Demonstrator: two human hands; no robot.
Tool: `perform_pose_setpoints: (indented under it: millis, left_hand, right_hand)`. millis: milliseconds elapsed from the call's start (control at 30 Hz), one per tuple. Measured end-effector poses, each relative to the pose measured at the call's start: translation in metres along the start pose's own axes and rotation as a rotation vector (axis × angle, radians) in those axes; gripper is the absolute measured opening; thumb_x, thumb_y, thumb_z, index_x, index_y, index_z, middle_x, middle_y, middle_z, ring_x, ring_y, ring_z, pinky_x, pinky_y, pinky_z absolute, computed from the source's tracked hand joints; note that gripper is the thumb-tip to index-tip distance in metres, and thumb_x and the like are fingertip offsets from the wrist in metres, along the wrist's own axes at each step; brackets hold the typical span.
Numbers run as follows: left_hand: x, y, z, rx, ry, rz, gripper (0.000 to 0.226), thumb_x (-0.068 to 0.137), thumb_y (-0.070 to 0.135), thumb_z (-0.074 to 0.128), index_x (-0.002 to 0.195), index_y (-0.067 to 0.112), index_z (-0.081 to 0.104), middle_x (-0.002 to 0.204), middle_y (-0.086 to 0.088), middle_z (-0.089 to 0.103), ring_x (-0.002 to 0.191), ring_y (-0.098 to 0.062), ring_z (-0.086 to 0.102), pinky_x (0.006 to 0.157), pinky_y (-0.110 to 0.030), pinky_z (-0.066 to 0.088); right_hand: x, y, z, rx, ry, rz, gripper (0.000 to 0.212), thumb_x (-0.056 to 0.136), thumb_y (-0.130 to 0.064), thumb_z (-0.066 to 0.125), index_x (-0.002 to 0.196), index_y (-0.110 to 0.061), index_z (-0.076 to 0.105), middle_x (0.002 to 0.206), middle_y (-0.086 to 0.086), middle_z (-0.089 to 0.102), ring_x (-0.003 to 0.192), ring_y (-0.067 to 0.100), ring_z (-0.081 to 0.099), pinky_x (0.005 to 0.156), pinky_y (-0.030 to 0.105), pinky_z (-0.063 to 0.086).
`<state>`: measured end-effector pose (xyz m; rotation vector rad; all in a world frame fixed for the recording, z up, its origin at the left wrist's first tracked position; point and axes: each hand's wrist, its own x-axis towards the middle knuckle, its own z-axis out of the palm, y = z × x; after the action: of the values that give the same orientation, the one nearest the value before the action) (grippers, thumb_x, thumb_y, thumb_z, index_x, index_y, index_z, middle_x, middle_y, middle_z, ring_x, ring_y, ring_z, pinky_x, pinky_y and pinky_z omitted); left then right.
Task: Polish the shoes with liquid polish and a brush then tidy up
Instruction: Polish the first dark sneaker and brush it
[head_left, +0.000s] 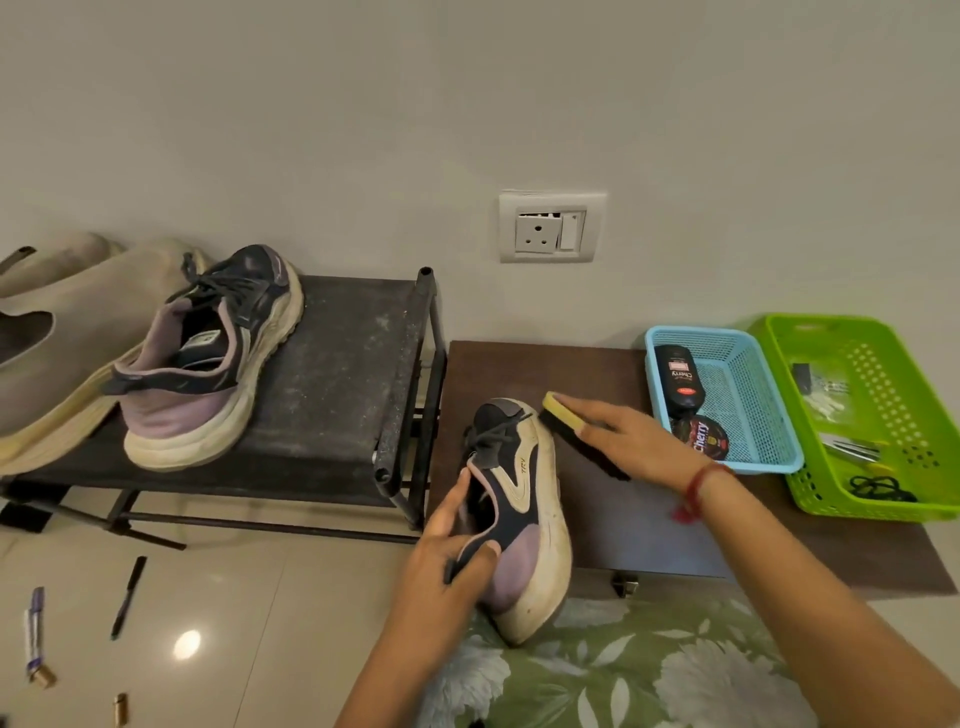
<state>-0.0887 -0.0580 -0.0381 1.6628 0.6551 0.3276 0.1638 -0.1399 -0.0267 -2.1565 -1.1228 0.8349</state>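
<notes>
Low at centre frame, our left hand (451, 564) curls round the heel collar of the mesh sneaker (524, 512). Our right hand (626, 436) clasps the yellow-backed brush (563, 421), bristles against its scuffed foam sole near the toe. We judge brushing is the step in hand; next come firm strokes along that sole. At mid-right, the glossy polish bottle (675, 379) lies in the blue lattice basket (737, 335).

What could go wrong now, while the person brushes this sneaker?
The left hand grips the sneaker only at its collar, and the heel rests on floral cloth; pressure from the brush may twist it loose.
The right hand works close to the blue basket; a wide stroke might knock it.
The dark bristles may smear the pale sole.
</notes>
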Motion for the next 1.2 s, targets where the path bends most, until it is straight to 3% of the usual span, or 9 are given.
perform_pose_setpoints:
  millis: [133, 233, 433, 667, 767, 833, 1000, 1100, 1200]
  left_hand:
    - [-0.002, 0.002, -0.001, 0.006, 0.000, -0.022, 0.045, 0.071, 0.048, 0.052, 0.051, 0.008, 0.058, 0.149, 0.025, 0.023, 0.105, 0.028, 0.043, 0.083, -0.003, 0.036]
    - [-0.004, 0.003, 0.000, 0.031, -0.017, -0.019, 0.035, 0.079, 0.033, 0.054, 0.045, 0.024, 0.052, 0.150, 0.028, 0.021, 0.120, 0.017, 0.042, 0.087, -0.015, 0.039]
    - [-0.002, -0.007, 0.000, 0.058, -0.040, 0.049, 0.049, 0.076, 0.046, 0.051, 0.058, 0.001, 0.053, 0.149, 0.031, 0.017, 0.132, 0.017, 0.026, 0.090, 0.001, 0.028]
    - [-0.001, -0.006, 0.002, -0.002, -0.070, 0.053, 0.044, 0.074, 0.043, 0.054, 0.063, 0.001, 0.061, 0.150, 0.030, 0.019, 0.135, 0.014, 0.023, 0.092, -0.002, 0.032]
    - [0.000, -0.004, 0.005, -0.015, -0.027, 0.062, 0.048, 0.074, 0.044, 0.055, 0.073, -0.003, 0.067, 0.150, 0.030, 0.019, 0.135, 0.015, 0.023, 0.091, -0.004, 0.032]
    - [0.000, -0.002, 0.007, -0.023, -0.018, 0.064, 0.040, 0.078, 0.039, 0.056, 0.074, 0.002, 0.070, 0.149, 0.031, 0.020, 0.132, 0.017, 0.024, 0.091, -0.002, 0.031]
    - [0.001, -0.002, 0.006, -0.001, 0.004, 0.050, 0.032, 0.078, 0.038, 0.055, 0.069, 0.011, 0.069, 0.147, 0.034, 0.021, 0.127, 0.022, 0.027, 0.089, 0.002, 0.029]
    - [0.001, -0.001, 0.005, 0.036, -0.002, 0.041, 0.027, 0.080, 0.030, 0.054, 0.063, 0.015, 0.068, 0.148, 0.027, 0.021, 0.124, 0.024, 0.029, 0.088, 0.003, 0.028]
    - [0.001, 0.000, 0.009, 0.132, -0.015, 0.080, 0.036, 0.076, 0.046, 0.049, 0.055, 0.019, 0.059, 0.150, 0.027, 0.019, 0.116, 0.026, 0.037, 0.083, 0.000, 0.033]
  right_hand:
    - [-0.073, -0.015, 0.033, 0.187, 0.083, -0.011, 0.039, 0.095, -0.034, 0.049, 0.128, -0.052, 0.039, 0.135, -0.018, 0.052, 0.120, -0.006, 0.048, 0.101, 0.012, 0.033]
    - [-0.111, -0.030, 0.067, 0.130, 0.157, 0.038, 0.048, 0.095, -0.048, 0.041, 0.142, -0.046, 0.030, 0.125, -0.010, 0.049, 0.105, -0.008, 0.048, 0.087, 0.004, 0.033]
    - [-0.041, -0.044, 0.060, -0.243, 0.155, 0.154, 0.049, 0.102, -0.031, 0.032, 0.149, -0.034, 0.021, 0.129, 0.010, 0.031, 0.100, 0.040, 0.057, 0.088, 0.039, 0.045]
    - [0.108, -0.049, 0.019, -0.346, -0.309, 0.129, 0.043, 0.102, -0.021, 0.035, 0.144, -0.018, 0.041, 0.148, 0.011, 0.039, 0.131, 0.030, 0.042, 0.108, 0.035, 0.031]
    - [0.135, -0.052, 0.013, -0.254, -0.472, 0.197, 0.042, 0.100, -0.026, 0.038, 0.141, -0.030, 0.043, 0.138, 0.006, 0.048, 0.118, 0.028, 0.051, 0.092, 0.039, 0.046]
    - [0.135, -0.047, 0.010, -0.166, -0.413, 0.216, 0.040, 0.100, -0.028, 0.039, 0.140, -0.031, 0.044, 0.133, 0.007, 0.051, 0.113, 0.029, 0.053, 0.087, 0.039, 0.048]
    - [0.033, -0.018, 0.004, 0.001, 0.202, 0.050, 0.048, 0.098, -0.043, 0.035, 0.139, -0.022, 0.047, 0.137, 0.003, 0.054, 0.125, 0.026, 0.047, 0.108, 0.038, 0.034]
    - [-0.082, -0.025, 0.039, 0.051, 0.183, 0.026, 0.061, 0.084, -0.071, 0.027, 0.139, -0.045, 0.035, 0.137, -0.011, 0.048, 0.120, 0.008, 0.046, 0.105, 0.033, 0.036]
    - [-0.137, -0.056, 0.072, -0.131, 0.097, 0.049, 0.050, 0.091, -0.060, 0.023, 0.138, -0.058, 0.007, 0.127, -0.017, 0.032, 0.100, 0.006, 0.054, 0.087, 0.026, 0.043]
